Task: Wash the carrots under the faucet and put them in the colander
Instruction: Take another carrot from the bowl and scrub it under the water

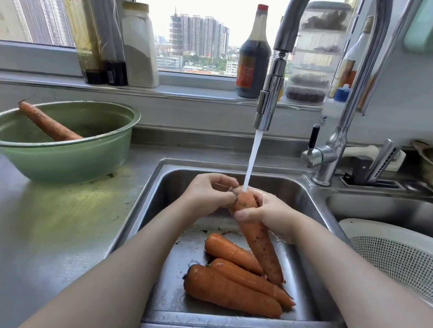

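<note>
1. Water [251,162] from the faucet [270,89] falls on the top end of a carrot [255,237], which is held tilted over the sink [164,238], tip down by three carrots [234,286] on the sink floor.
2. The right hand [271,215] wraps round its upper half; the left hand [206,195] grips the top end with curled fingers.
3. The carrot looks stiff and fairly heavy, and its wet skin is probably slippery, so a full grip round the thick upper part seems safest.
4. The colander [400,258] sits in the right basin, with no carrot seen in it. Another carrot [48,124] leans in the green bowl [50,157] on the table [43,225].
</note>
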Motion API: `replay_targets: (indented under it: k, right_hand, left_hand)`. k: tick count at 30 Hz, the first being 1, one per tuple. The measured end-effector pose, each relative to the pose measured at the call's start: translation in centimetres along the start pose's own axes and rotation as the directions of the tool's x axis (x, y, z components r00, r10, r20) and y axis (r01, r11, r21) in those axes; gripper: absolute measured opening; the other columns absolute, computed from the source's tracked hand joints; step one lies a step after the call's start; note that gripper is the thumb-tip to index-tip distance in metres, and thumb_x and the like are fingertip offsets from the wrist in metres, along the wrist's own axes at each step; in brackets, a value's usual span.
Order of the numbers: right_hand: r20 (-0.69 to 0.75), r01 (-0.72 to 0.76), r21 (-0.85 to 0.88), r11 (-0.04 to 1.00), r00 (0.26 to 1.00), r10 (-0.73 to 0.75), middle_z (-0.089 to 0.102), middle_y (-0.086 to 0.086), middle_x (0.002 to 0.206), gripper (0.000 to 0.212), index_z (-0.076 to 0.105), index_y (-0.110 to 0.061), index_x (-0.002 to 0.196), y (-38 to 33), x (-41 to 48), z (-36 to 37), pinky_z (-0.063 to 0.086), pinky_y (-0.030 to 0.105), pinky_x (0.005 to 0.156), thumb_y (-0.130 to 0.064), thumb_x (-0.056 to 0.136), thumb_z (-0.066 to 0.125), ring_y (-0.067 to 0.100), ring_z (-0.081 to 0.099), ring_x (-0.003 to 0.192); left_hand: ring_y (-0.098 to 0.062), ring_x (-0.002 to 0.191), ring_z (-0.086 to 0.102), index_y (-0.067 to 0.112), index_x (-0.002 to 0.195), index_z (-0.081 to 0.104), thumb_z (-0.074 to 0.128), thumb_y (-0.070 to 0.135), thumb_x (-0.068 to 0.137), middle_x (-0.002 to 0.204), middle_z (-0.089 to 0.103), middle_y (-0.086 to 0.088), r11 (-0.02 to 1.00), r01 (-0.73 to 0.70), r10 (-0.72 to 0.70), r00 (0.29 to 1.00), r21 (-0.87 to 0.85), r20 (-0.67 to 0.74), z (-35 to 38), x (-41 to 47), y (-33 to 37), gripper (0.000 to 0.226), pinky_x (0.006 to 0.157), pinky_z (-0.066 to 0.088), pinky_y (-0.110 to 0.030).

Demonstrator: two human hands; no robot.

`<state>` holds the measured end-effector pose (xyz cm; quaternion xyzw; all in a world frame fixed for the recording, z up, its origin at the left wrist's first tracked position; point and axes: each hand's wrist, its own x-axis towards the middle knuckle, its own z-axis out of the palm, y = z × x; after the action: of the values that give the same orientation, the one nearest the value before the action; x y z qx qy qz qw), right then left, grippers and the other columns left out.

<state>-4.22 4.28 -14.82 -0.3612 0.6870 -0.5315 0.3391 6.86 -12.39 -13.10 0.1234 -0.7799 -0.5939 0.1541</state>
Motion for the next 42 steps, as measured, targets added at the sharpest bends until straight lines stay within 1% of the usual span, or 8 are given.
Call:
replay_targets:
  k: [7,13,21,27,32,36,39,42]
  right_hand:
    - [-0.087,-0.02,-0.006,1.0,0.996,0.02,0.079,0.002,0.112,0.054,0.07,-0.034,0.13,-0.5,-0.2,0.3,0.061,0.035,0.089,-0.018,0.081,0.086,0.02,0.075,0.106]
    - [-0.08,-0.01,0.234,0.972,0.996,0.029,0.075,0.014,0.112,0.061,0.055,-0.021,0.142,-0.5,-0.1,0.3,0.06,0.043,0.084,-0.029,0.086,0.077,0.03,0.075,0.098]
    - [-0.115,-0.085,0.307,0.948,0.985,0.126,0.076,0.015,0.114,0.034,0.063,-0.02,0.133,-0.7,-0.2,0.8,0.061,0.038,0.078,-0.03,0.114,0.037,0.026,0.074,0.094]
    - [-0.012,-0.1,0.314,0.944,0.994,0.109,0.075,0.019,0.12,0.032,0.063,-0.018,0.137,-0.8,-0.5,0.9,0.06,0.048,0.093,-0.023,0.113,0.042,0.034,0.073,0.105]
    - [0.076,-0.076,0.325,0.943,0.996,0.054,0.074,0.016,0.115,0.032,0.066,-0.02,0.132,-1.4,-0.7,0.7,0.06,0.039,0.078,-0.009,0.103,0.058,0.027,0.072,0.096]
    - [0.0,-0.132,0.266,0.955,0.991,0.137,0.073,0.015,0.114,0.025,0.059,-0.035,0.133,-1.4,-0.4,1.4,0.06,0.04,0.071,-0.032,0.11,0.051,0.026,0.071,0.082]
    - [-0.079,-0.171,0.182,0.968,0.979,0.187,0.075,0.013,0.107,0.035,0.06,-0.031,0.133,-2.0,-0.6,1.8,0.058,0.033,0.056,-0.05,0.11,0.042,0.023,0.072,0.071]
    - [-0.141,-0.173,0.165,0.971,0.97,0.197,0.075,0.015,0.1,0.038,0.057,-0.025,0.139,-2.2,-0.5,2.2,0.056,0.031,0.05,-0.043,0.113,0.037,0.023,0.074,0.066]
  left_hand:
    - [-0.019,0.097,0.074,0.022,0.102,0.075,0.077,0.007,0.075,0.105,0.076,-0.004,0.996,-0.001,0.001,1.0,-0.087,-0.006,1.2,0.2,-0.1,0.031,0.073,0.061,-0.027]
    - [-0.028,0.111,0.073,0.017,0.117,0.075,0.079,0.011,0.086,0.115,0.077,-0.008,0.945,0.056,-0.04,0.998,-0.321,0.057,0.9,0.5,-0.9,0.031,0.099,0.058,-0.046]
    - [-0.022,0.111,0.072,0.033,0.126,0.068,0.079,0.019,0.09,0.121,0.074,0.001,0.989,0.067,-0.056,0.995,-0.134,0.079,0.0,0.5,-1.3,0.04,0.099,0.059,-0.05]
    - [-0.03,0.112,0.072,0.029,0.152,0.049,0.083,0.023,0.086,0.133,0.063,-0.013,0.982,0.111,-0.079,0.976,-0.154,0.202,0.2,0.4,-1.6,0.075,0.095,0.061,-0.047]
    - [-0.024,0.117,0.069,0.035,0.147,0.055,0.072,0.033,0.097,0.136,0.065,-0.004,0.976,0.083,-0.069,0.995,-0.204,0.072,1.0,0.5,-1.1,0.053,0.102,0.057,-0.046]
    - [-0.016,0.096,0.072,0.036,0.138,0.062,0.069,0.032,0.099,0.118,0.07,-0.003,0.979,0.087,-0.09,0.996,-0.186,-0.004,1.2,0.7,-1.2,0.04,0.082,0.063,-0.031]
    - [-0.022,0.106,0.072,0.036,0.137,0.063,0.073,0.042,0.094,0.125,0.07,-0.004,0.981,0.107,-0.112,0.993,-0.161,-0.024,1.2,0.8,-1.3,0.045,0.091,0.063,-0.043]
    - [-0.024,0.104,0.074,0.029,0.139,0.06,0.079,0.049,0.088,0.124,0.069,-0.006,0.969,0.159,-0.161,0.987,-0.188,0.006,0.8,0.8,-1.2,0.058,0.085,0.064,-0.041]
